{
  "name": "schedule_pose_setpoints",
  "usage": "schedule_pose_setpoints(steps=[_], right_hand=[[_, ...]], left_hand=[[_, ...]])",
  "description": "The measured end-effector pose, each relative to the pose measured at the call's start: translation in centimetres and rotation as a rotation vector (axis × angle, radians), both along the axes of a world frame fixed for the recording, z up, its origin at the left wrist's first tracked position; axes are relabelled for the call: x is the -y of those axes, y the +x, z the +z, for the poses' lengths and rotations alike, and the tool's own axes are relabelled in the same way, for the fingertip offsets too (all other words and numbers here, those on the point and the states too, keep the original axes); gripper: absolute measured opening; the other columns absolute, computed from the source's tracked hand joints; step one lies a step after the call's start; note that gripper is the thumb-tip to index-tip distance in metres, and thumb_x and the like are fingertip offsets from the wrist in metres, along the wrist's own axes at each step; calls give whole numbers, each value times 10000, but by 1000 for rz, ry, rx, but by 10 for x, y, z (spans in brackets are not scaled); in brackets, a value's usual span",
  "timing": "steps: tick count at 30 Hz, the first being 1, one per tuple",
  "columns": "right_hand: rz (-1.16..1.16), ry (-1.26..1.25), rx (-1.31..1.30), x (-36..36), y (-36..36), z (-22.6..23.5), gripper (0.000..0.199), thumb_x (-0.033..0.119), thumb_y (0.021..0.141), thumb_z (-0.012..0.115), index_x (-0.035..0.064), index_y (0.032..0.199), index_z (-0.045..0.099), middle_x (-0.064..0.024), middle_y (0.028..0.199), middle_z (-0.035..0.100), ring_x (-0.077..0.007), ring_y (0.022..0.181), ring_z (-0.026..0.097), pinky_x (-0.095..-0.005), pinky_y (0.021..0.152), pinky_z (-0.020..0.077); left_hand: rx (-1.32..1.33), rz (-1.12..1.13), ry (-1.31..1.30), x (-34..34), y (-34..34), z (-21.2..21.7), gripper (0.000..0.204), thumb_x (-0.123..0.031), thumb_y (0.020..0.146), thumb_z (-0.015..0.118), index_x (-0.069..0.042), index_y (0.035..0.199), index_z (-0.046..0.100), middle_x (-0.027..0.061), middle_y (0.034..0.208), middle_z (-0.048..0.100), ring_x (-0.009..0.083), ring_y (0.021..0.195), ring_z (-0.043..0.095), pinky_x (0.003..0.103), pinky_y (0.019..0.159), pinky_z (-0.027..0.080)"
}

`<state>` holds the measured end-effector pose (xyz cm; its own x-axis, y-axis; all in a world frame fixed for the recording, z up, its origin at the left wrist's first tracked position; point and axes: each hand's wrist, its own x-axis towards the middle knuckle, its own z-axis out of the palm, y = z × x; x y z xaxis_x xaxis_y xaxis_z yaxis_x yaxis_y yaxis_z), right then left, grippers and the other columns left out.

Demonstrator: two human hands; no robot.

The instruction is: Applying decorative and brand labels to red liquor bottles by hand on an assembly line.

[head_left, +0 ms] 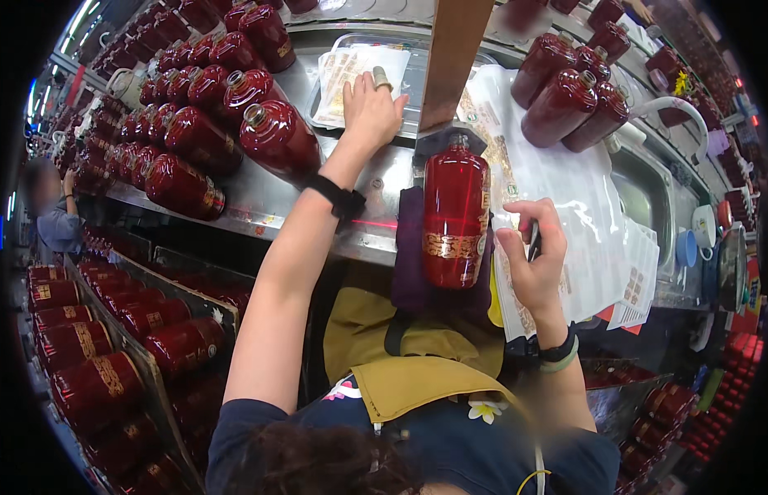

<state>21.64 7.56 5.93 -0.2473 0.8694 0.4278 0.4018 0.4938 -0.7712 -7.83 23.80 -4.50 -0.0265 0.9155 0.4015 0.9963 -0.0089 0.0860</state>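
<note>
A stainless-steel workbench (384, 186) curves across the upper half of the view, carrying a crowded load. Glossy dark-red bottles (204, 140) mass from 10 to 11 o'clock, with small coloured specks along the front edge below them. A shallow metal tray (412, 107) sits at 12 o'clock. Near the clock's center, a purple cloth (409, 219) lies at the front edge. White printed sheets (590, 198) spread from 1 to 3 o'clock, more red bottles (560, 109) clustered toward their far end. A sink (648, 177) is set in between 2 and 3.
</note>
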Motion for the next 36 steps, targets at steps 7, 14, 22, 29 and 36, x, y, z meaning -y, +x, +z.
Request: schedule_pose_setpoints(steps=[7, 14, 22, 29, 36], right_hand=[[7, -38, -23, 4, 5, -5, 256, 120, 838, 826, 44, 1038, 684, -75, 876, 604, -196, 747, 545, -311, 667, 442], [350, 308, 336, 38, -16, 13, 400, 265, 735, 842, 136, 1100, 742, -55, 958, 575, -228, 844, 604, -351, 726, 476], [165, 468, 484, 44, -12, -22, 520, 136, 690, 739, 153, 1209, 715, -36, 899, 497, -215, 767, 549, -353, 684, 447], [-43, 176, 153, 68, -3, -68, 553, 84, 718, 854, 50, 1224, 635, -106, 909, 574, -305, 771, 583, -405, 682, 485], [-52, -17, 68, 45, 18, -33, 411, 152, 817, 851, 41, 1154, 643, -89, 829, 501, -242, 722, 503, -346, 660, 442]], left_hand=[[81, -164, -374, 5, 10, 24, 395, -345, 977, 575, -7, 1159, 664, 197, 1234, 679, 333, 1216, 626, 582, 1187, 282], [194, -244, -214, 56, -7, 47, 308, -41, 820, 706, -50, 1127, 732, 220, 930, 723, 403, 900, 691, 477, 805, 550], [248, -273, 233, 88, -1, 50, 161, -85, 899, 680, -52, 1040, 749, 145, 907, 728, 365, 826, 688, 445, 767, 541], [523, -572, 537, 156, 68, 104, 224, 58, 790, 727, -7, 1003, 746, 101, 982, 760, 287, 903, 735, 408, 830, 585], [465, -731, 168, 187, 68, 102, 416, 30, 806, 651, 8, 1219, 699, 128, 1246, 721, 264, 1219, 672, 496, 1122, 448]])
